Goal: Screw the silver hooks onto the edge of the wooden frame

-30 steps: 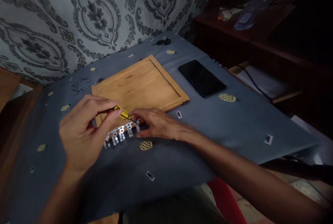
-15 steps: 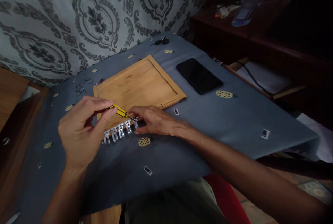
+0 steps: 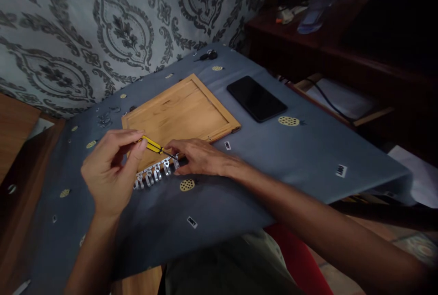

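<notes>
A light wooden board [image 3: 181, 111] with a raised frame lies on a blue-grey cloth. Along its near edge sits a silver metal hook rail [image 3: 155, 172] with several hooks. My left hand [image 3: 111, 171] pinches a small yellow-handled screwdriver [image 3: 153, 146], whose tip points down at the rail's right end. My right hand [image 3: 195, 157] rests closed at that right end, fingers pressed on the rail and board edge beside the screwdriver tip.
A black phone [image 3: 256, 98] lies face up right of the board. Small dark items [image 3: 208, 55] lie near the patterned wall. The cloth-covered table [image 3: 308, 158] ends at the right; dark wooden shelves [image 3: 308, 48] stand beyond it. Wooden furniture stands at the left.
Both hands stay at the rail's right end with the screwdriver; its handle has tilted slightly. The view has drifted, so everything sits a little lower-left.
</notes>
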The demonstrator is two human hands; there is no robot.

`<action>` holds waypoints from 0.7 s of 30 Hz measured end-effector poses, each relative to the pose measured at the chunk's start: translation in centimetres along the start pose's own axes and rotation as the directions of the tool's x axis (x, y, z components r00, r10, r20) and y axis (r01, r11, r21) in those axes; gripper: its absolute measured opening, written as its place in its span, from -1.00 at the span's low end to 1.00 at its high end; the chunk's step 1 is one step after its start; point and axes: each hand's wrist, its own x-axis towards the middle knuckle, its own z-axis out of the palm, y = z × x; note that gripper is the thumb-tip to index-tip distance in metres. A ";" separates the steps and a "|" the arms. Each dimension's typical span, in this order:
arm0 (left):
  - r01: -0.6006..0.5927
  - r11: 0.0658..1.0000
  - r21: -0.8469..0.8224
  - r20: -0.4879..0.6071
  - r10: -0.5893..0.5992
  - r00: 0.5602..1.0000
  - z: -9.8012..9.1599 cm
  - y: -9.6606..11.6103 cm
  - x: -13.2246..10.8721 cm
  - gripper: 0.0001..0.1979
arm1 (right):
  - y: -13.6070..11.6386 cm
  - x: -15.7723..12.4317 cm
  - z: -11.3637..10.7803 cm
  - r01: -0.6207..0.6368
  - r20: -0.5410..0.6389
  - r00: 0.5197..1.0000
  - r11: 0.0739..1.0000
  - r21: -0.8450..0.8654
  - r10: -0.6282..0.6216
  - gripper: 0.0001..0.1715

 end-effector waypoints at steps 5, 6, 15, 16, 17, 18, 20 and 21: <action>-0.004 1.000 0.004 -0.038 0.004 0.999 0.7 -0.1 -0.2 -0.72 | 0.0 0.0 -0.1 -0.002 0.009 1.000 1.000 0.010 0.002 -0.39; -0.009 1.000 0.006 -0.048 0.009 0.999 0.8 -0.1 -0.1 -0.73 | 0.0 0.0 0.0 0.001 0.006 1.000 1.000 0.010 -0.001 -0.39; 0.017 1.000 0.022 -0.049 -0.016 0.999 1.3 0.4 0.0 -0.80 | 0.1 -0.1 0.0 0.028 -0.005 1.000 1.000 0.013 -0.028 -0.44; 0.021 0.999 0.025 -0.050 -0.019 0.999 1.3 0.4 0.1 -0.80 | 0.1 -0.1 0.0 0.029 -0.005 1.000 0.999 0.014 -0.029 -0.44; 0.026 0.999 0.027 -0.049 -0.025 0.998 1.2 0.5 0.1 -0.80 | 0.1 -0.1 0.0 0.033 -0.005 0.999 0.999 0.014 -0.033 -0.43; 0.030 0.999 0.028 -0.049 -0.028 0.998 1.2 0.5 0.0 -0.80 | 0.2 0.0 0.0 0.038 -0.007 0.999 0.999 0.012 -0.038 -0.42; 0.039 0.999 0.022 -0.052 -0.038 0.998 1.2 0.5 0.0 -0.80 | 0.3 0.0 0.1 0.048 -0.013 0.999 0.999 0.008 -0.048 -0.40; 0.042 0.999 0.017 -0.052 -0.041 0.998 1.2 0.4 0.0 -0.81 | 0.3 0.0 0.1 0.049 -0.013 0.999 0.999 0.007 -0.049 -0.38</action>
